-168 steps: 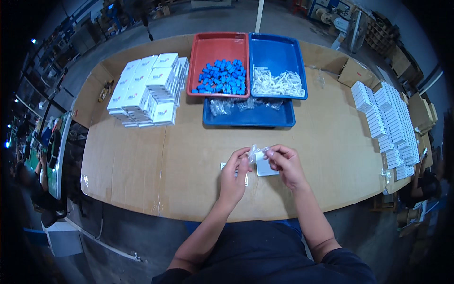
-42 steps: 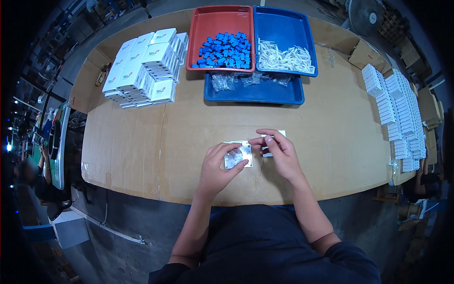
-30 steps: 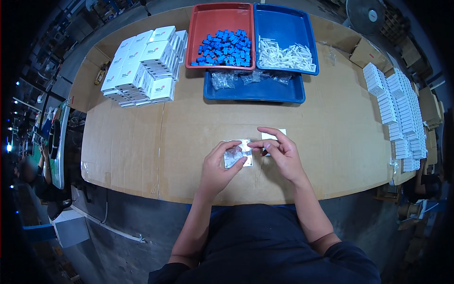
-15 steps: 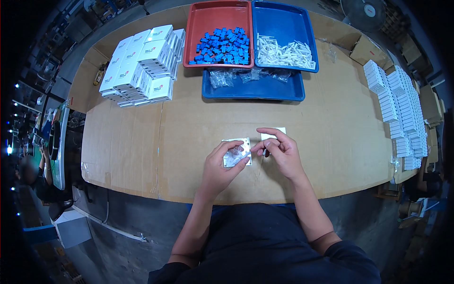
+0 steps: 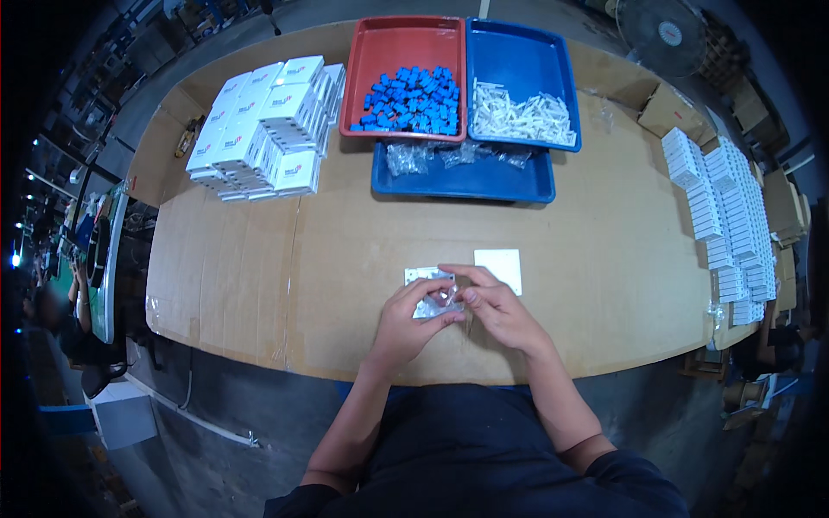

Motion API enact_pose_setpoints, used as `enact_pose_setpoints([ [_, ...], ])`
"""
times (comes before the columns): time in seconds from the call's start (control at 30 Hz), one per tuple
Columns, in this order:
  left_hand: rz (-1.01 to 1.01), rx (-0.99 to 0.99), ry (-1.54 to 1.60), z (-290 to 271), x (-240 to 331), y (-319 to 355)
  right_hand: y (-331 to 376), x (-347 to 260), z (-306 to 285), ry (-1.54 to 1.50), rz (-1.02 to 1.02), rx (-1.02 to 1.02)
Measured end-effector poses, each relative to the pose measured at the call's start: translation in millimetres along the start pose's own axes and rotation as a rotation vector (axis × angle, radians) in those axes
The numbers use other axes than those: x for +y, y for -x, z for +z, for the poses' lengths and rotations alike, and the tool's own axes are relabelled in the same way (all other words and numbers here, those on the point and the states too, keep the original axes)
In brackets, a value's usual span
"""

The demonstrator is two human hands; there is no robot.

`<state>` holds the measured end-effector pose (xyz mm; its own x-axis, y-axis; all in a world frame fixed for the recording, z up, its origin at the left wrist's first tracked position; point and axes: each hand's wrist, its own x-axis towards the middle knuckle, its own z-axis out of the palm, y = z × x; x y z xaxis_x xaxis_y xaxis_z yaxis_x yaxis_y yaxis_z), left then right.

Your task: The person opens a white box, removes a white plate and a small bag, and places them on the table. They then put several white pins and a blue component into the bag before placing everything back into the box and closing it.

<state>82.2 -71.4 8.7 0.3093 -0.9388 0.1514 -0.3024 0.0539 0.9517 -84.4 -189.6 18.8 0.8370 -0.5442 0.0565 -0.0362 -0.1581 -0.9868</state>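
My left hand is curled around a pale square plate with small holes near its edge, just above the table. Crumpled clear plastic, looking like a small bag, lies on this plate between my fingers. The thumb and a finger of my right hand close together at the bag's right side, while its index finger stretches over the top. Exactly what those fingertips grip is partly hidden. A flat white square panel lies on the cardboard just beyond my right hand.
Stacked white boxes stand back left. A red tray of blue parts and a blue tray of white pieces overlap a lower blue tray holding clear bags. Small white boxes line the right. Another person is far left.
My right hand has moved left, its fingers now at the clear plastic over the plate. The white panel it partly covered now shows whole. The view has tilted slightly.
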Motion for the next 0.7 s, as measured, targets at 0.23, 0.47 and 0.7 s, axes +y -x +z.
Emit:
enact_pose_setpoints([
  [0.23, -0.158, -0.084, 0.2, 13.0, -5.5, 10.9, 0.8, 15.7, -2.9, -0.127, 0.024, -0.164],
  [0.47, -0.31, -0.032, 0.619, 19.3, -17.8, 7.6, -33.2, -22.7, -73.2, 0.105, 0.04, -0.143],
  [0.7, -0.466, -0.121, 1.12, 18.1, -39.6, 29.7, -149.6, 3.8, -215.3, 0.745, -0.027, 0.594],
])
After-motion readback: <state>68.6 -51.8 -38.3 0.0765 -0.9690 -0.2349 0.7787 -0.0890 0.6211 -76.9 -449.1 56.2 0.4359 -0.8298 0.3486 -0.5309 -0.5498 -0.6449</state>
